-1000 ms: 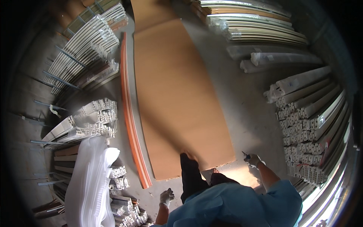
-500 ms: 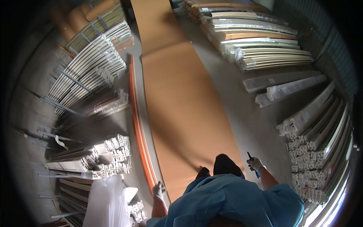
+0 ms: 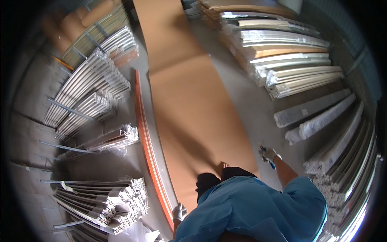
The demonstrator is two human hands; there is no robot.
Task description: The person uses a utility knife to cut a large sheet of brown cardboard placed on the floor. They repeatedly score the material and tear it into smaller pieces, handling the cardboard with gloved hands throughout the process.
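A long brown cardboard sheet [image 3: 189, 92] lies on the concrete floor and runs away from me. An orange strip [image 3: 146, 141] lies along its left edge. My left hand [image 3: 179, 211], in a white glove, hangs at the near left edge of the sheet beside the strip, fingers apart and holding nothing. My right hand [image 3: 268, 154], also gloved, is out to the right of the sheet's near corner and grips a small blue tool [image 3: 271, 162]. My blue shirt hides the sheet's near end, where my dark-trousered leg and bare foot [image 3: 224, 165] stand on it.
Bundles of metal profiles [image 3: 88, 88] fill racks on the left, with more cut ends [image 3: 121, 201] at the lower left. Wrapped long bundles [image 3: 290, 52] and white-wrapped lengths [image 3: 318, 117] are stacked on the right. Brown rolls [image 3: 80, 20] lie at the back left.
My view has lifted and shifted along the sheet, so more of its far end shows. My left hand moved in to the sheet's left edge. My right hand still holds the blue tool.
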